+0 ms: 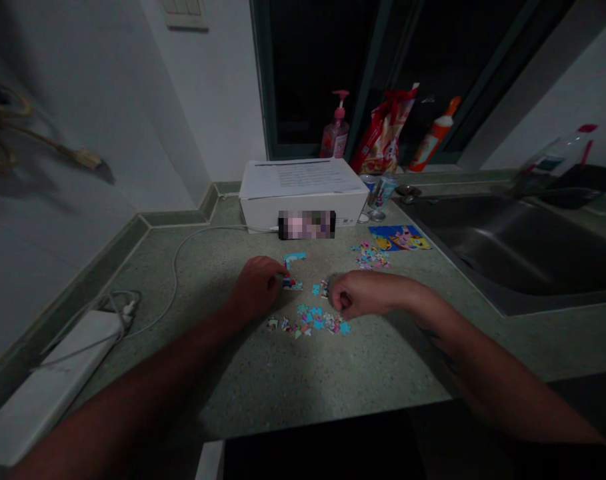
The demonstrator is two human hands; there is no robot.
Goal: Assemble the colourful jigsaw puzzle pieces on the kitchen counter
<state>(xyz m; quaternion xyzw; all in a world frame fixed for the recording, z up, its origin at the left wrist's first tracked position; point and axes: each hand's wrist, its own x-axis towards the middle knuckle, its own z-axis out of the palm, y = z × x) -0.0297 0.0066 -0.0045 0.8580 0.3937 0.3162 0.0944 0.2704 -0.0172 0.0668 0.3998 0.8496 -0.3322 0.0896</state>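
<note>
On the speckled counter, several jigsaw pieces are joined into a partial puzzle border [295, 257], light blue along its top. My left hand [257, 285] is closed at the border's left side, its fingertips touching the lower joined pieces. My right hand [355, 293] has its fingers curled together above the right end of a pile of loose jigsaw pieces [310, 317]; what lies between them, if anything, is hidden. A single blue puzzle piece [316, 289] lies between the hands. Farther right is another heap of loose pieces [370, 256], below a colourful cartoon picture card [400, 238].
A white box [303, 187] with a printed sheet stands at the back, a phone [307, 225] leaning on it. The phone's cable [175, 267] runs left to a white power strip [57, 380]. A metal sink [523, 247] is at right; a pump bottle [335, 130] stands by the window.
</note>
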